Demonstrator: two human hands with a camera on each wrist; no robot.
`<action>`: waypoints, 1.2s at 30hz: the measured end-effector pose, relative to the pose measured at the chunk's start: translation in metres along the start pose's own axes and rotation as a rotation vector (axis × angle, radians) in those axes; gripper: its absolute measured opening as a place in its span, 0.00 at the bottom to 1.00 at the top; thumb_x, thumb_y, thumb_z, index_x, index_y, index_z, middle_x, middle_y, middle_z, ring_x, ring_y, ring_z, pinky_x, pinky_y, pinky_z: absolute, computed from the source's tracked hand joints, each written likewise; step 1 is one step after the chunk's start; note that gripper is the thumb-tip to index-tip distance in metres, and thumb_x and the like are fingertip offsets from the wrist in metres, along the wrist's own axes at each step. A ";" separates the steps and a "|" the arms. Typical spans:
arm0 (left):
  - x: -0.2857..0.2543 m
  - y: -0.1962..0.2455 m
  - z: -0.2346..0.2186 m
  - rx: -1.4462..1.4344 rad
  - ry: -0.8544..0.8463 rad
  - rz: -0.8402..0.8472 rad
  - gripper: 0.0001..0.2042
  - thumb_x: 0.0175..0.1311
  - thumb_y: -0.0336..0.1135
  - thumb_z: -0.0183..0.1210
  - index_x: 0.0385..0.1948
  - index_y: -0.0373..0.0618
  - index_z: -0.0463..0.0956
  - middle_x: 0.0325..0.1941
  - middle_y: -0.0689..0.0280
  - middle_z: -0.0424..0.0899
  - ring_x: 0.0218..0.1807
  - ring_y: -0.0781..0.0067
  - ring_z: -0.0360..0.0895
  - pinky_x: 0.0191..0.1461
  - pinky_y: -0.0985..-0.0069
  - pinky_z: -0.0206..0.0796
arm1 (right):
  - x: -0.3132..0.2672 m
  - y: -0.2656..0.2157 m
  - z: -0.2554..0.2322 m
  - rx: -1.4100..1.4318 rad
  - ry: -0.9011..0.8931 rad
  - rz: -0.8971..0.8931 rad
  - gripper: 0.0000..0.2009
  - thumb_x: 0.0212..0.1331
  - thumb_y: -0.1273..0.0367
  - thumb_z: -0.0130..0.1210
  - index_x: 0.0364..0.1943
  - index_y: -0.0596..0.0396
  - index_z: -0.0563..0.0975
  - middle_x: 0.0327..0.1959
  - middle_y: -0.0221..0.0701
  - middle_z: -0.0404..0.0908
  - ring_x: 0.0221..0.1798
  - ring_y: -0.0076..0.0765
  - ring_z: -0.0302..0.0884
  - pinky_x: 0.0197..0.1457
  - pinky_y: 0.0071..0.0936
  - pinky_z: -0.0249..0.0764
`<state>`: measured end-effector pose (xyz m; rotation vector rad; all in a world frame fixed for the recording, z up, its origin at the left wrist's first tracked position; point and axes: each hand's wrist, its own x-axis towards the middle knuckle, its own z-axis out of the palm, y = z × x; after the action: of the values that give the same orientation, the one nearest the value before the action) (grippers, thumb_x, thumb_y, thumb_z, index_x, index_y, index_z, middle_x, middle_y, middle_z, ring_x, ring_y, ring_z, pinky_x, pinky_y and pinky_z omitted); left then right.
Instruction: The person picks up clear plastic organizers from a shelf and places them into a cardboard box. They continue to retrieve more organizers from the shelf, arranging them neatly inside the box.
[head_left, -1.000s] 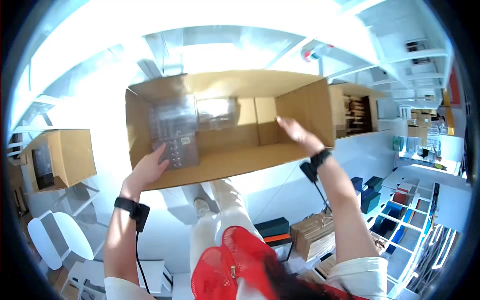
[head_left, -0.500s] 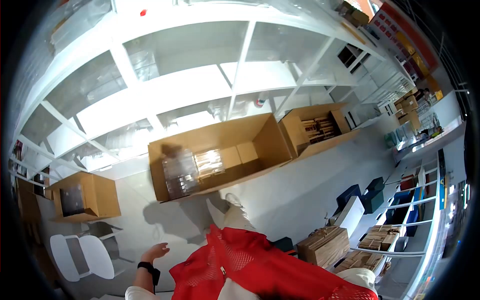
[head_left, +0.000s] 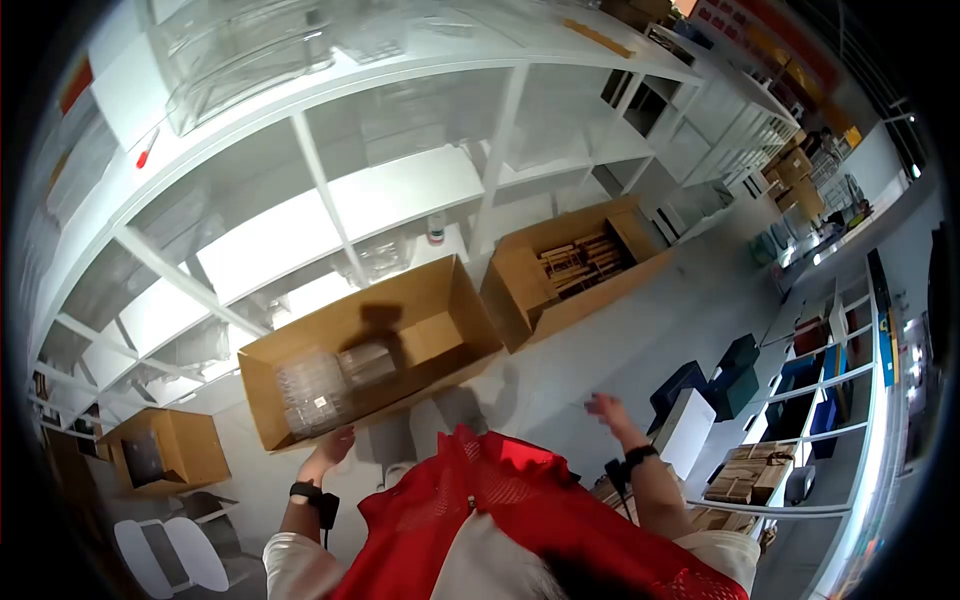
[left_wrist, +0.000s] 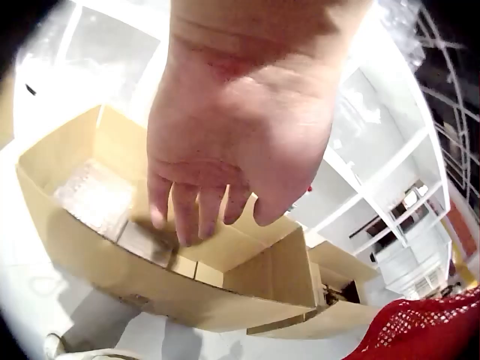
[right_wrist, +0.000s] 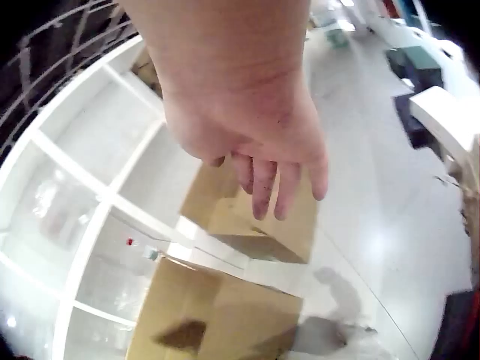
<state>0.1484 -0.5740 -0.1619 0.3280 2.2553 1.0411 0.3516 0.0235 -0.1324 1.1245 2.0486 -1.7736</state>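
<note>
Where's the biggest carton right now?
In the head view, the biggest carton is left of centre on the floor, between the white shelving and the left hand.

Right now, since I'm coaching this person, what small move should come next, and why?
Perhaps lower the left hand toward the clear plastic packs in the long cardboard box. Neither hand holds anything, and in the head view the left appears at the box's near edge, by the packs, while the right hand appears over the floor.
</note>
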 end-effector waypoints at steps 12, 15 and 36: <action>0.094 0.154 -0.049 0.126 -0.090 0.032 0.16 0.59 0.36 0.48 0.47 0.38 0.68 0.42 0.57 0.77 0.44 0.68 0.74 0.48 0.75 0.63 | 0.101 -0.137 -0.020 -0.566 -0.026 -0.322 0.20 0.58 0.55 0.43 0.40 0.59 0.74 0.36 0.39 0.78 0.40 0.39 0.73 0.46 0.28 0.67; 0.144 0.172 -0.063 0.037 -0.023 0.050 0.16 0.60 0.33 0.47 0.49 0.39 0.67 0.43 0.58 0.76 0.43 0.69 0.73 0.47 0.77 0.63 | 0.121 -0.112 -0.021 -0.634 -0.163 -0.273 0.21 0.58 0.55 0.44 0.40 0.59 0.74 0.35 0.39 0.77 0.39 0.39 0.73 0.45 0.28 0.67; 0.585 0.533 0.049 -0.490 0.489 -0.003 0.39 0.58 0.50 0.50 0.60 0.32 0.38 0.65 0.48 0.43 0.67 0.55 0.42 0.66 0.69 0.39 | 0.497 -0.515 -0.074 0.092 0.297 -0.550 0.28 0.55 0.55 0.48 0.55 0.61 0.62 0.49 0.47 0.68 0.54 0.45 0.63 0.55 0.31 0.59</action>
<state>-0.2913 0.0750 -0.0407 -0.1575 2.2927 1.7711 -0.3039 0.2991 -0.0231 0.9531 2.6815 -2.0528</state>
